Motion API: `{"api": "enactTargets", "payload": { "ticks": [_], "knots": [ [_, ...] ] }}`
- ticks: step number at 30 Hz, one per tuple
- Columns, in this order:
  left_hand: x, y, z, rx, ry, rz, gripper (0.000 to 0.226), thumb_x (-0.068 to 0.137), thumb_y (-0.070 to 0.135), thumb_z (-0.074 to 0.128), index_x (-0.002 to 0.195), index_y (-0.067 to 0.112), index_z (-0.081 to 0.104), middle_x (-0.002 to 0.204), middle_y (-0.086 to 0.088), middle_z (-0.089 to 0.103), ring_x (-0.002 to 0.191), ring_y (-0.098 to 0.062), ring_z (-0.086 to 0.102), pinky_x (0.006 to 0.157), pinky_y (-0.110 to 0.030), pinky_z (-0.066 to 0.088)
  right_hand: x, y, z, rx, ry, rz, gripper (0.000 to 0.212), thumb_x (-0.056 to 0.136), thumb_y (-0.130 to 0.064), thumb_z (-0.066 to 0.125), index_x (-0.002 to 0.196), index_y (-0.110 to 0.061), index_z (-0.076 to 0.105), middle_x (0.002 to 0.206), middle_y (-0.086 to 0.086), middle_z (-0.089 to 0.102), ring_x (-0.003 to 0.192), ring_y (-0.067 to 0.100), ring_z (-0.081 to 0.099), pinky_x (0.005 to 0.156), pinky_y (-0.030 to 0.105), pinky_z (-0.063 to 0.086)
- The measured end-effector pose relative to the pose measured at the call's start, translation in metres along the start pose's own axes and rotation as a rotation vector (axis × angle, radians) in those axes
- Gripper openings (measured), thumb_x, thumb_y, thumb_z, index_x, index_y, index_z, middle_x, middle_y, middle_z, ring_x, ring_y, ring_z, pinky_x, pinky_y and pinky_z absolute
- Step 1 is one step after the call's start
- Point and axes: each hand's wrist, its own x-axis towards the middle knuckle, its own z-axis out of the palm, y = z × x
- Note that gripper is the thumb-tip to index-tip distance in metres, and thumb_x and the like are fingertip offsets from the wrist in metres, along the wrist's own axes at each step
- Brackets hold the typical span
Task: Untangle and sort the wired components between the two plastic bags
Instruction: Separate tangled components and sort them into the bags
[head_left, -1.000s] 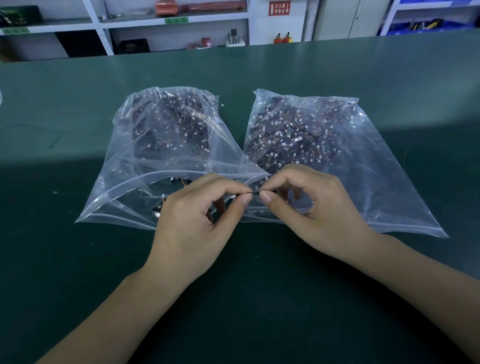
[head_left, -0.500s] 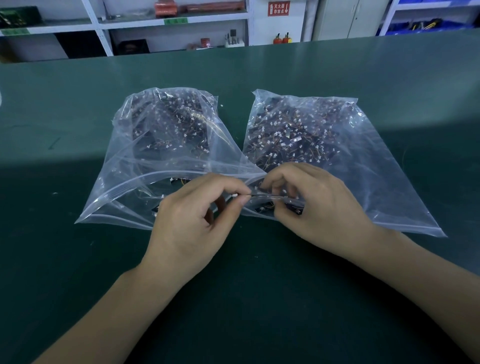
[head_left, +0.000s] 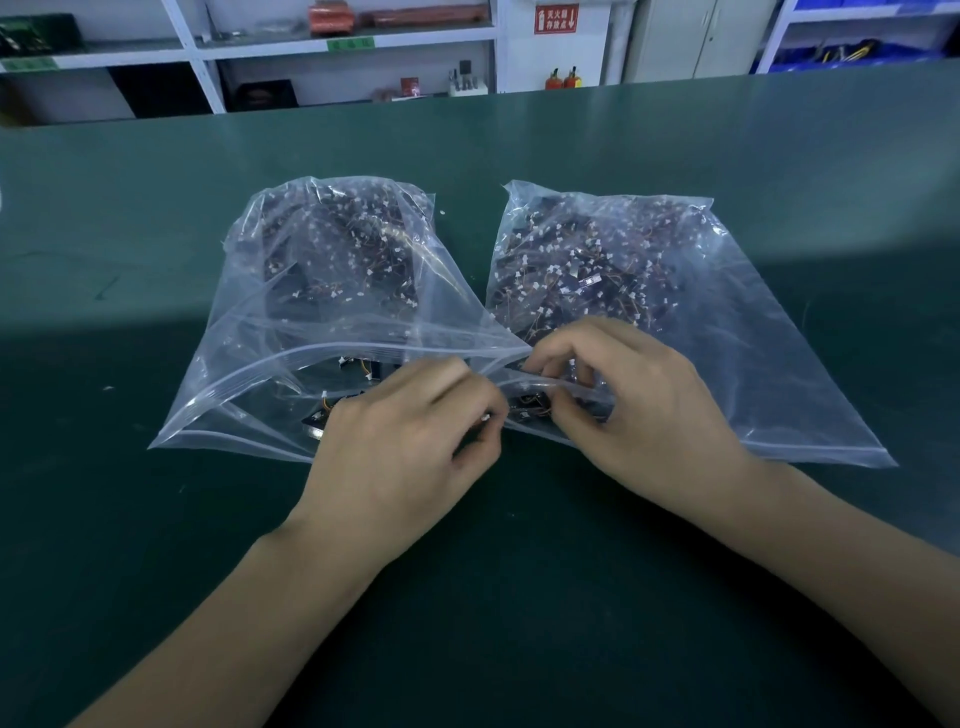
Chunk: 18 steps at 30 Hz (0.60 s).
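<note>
Two clear zip bags lie side by side on the green mat, mouths toward me. The left bag (head_left: 270, 364) and the right bag (head_left: 769, 374) each hold a dark tangle of small wired components with white connectors (head_left: 571, 270). My left hand (head_left: 405, 441) has its fingers curled and pinches a small white connector with its wire at the gap between the bags. My right hand (head_left: 639, 405) curls over the right bag's mouth, its fingertips pinching the wire's other end among loose black parts (head_left: 530, 408). What the fingers hold is mostly hidden.
The green bench mat (head_left: 519, 597) stretches wide on all sides of the bags. White shelving (head_left: 343, 47) with boxes and small items stands beyond the far edge, and blue bins (head_left: 852, 52) sit at the back right.
Both hands have dropped lower and closer to the bag mouths. The left hand's fingers have curled tighter, and the right hand's fingertips have moved into the right bag's opening.
</note>
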Motion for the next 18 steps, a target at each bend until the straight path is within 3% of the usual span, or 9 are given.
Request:
{"api": "enactTargets", "payload": {
  "ticks": [2,4,8,10,13,15,18],
  "knots": [
    [0.004,0.005,0.004,0.101,0.01,0.062,0.021,0.097,0.013,0.062,0.078,0.02,0.068,0.076,0.006,0.055,0.07,-0.015,0.056,0.05,-0.026,0.034,-0.001,-0.002,0.002,0.019,-0.01,-0.002,0.031,0.081,0.001,0.074,0.104,-0.02,0.071,0.092,-0.015,0.063,0.083,0.002,0.051,0.077,0.023,0.047],
    [0.007,0.011,0.008,0.162,-0.043,0.062,0.017,0.092,0.014,0.071,0.076,0.02,0.07,0.074,0.004,0.056,0.065,-0.02,0.059,0.044,-0.03,0.036,-0.001,-0.003,0.003,0.037,-0.018,0.008,0.032,0.081,0.0,0.073,0.104,-0.021,0.07,0.092,-0.015,0.063,0.084,0.004,0.053,0.076,0.029,0.051],
    [0.008,0.012,0.009,0.191,-0.213,-0.019,0.01,0.086,0.026,0.087,0.08,0.029,0.079,0.063,0.004,0.058,0.051,-0.027,0.063,0.042,-0.027,0.038,-0.002,-0.004,0.005,0.049,-0.018,0.019,0.035,0.08,-0.001,0.073,0.105,-0.025,0.071,0.093,-0.018,0.065,0.086,0.002,0.055,0.077,0.026,0.051],
    [0.005,0.012,0.012,0.257,-0.252,0.007,0.009,0.096,0.037,0.075,0.089,0.034,0.079,0.062,0.005,0.062,0.051,-0.027,0.065,0.046,-0.028,0.04,-0.003,-0.004,0.006,0.052,-0.024,0.017,0.036,0.08,-0.001,0.073,0.105,-0.025,0.071,0.093,-0.017,0.065,0.086,0.003,0.056,0.075,0.03,0.053],
    [0.002,0.015,0.017,0.351,-0.25,-0.009,0.05,0.107,0.054,0.031,0.095,0.036,0.076,0.06,0.002,0.065,0.054,-0.028,0.067,0.053,-0.029,0.033,-0.002,-0.004,0.006,0.058,-0.025,0.019,0.036,0.08,-0.001,0.072,0.105,-0.026,0.071,0.092,-0.017,0.065,0.086,0.004,0.056,0.073,0.034,0.055],
    [0.002,0.016,0.018,0.336,-0.189,-0.012,0.051,0.105,0.052,0.032,0.089,0.033,0.076,0.05,0.001,0.059,0.043,-0.029,0.062,0.05,-0.028,0.028,-0.002,-0.004,0.006,0.065,-0.022,0.022,0.036,0.079,0.0,0.073,0.105,-0.026,0.071,0.092,-0.018,0.065,0.086,0.004,0.056,0.075,0.033,0.054],
    [-0.001,0.013,0.015,0.251,-0.133,0.018,0.035,0.105,0.044,0.044,0.1,0.032,0.076,0.053,0.006,0.06,0.043,-0.026,0.06,0.045,-0.027,0.033,-0.002,-0.003,0.004,0.063,-0.015,0.017,0.034,0.081,0.0,0.074,0.105,-0.025,0.072,0.092,-0.018,0.064,0.085,0.003,0.056,0.076,0.031,0.053]
  ]
}}
